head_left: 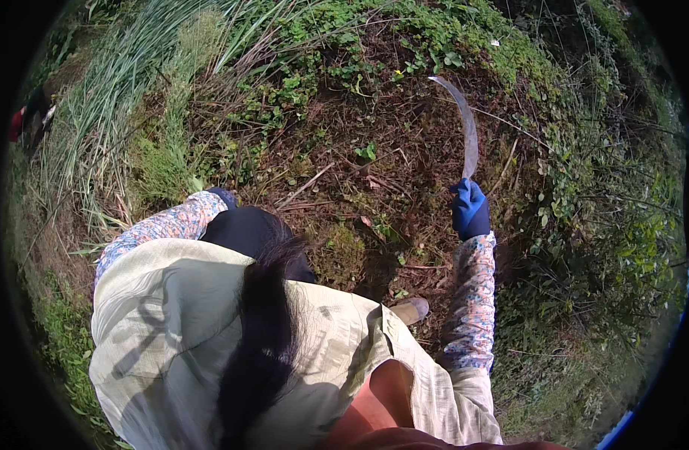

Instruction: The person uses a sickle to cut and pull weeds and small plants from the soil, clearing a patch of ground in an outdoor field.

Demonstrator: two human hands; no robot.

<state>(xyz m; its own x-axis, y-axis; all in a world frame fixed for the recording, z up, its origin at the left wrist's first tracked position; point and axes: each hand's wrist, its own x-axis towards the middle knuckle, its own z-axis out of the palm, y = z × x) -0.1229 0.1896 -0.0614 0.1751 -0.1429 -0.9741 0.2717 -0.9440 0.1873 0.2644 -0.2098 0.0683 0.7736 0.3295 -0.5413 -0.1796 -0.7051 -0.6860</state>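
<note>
My right hand, in a blue work glove, grips a sickle with its fingers wrapped around the handle, which they hide. The curved metal blade points away from me, and its tip bends to the left above the cut ground. Beside my bent knee in dark trousers is my left hand, in a dark glove. Most of that hand is hidden by the floral sleeve and the knee, so its fingers do not show.
Tall grass leans at the upper left. Brown ground with dry stalks lies ahead of me. Low leafy plants and thin stems line the right side. My shoe stands on the soil. An unclear red shape shows at the far left.
</note>
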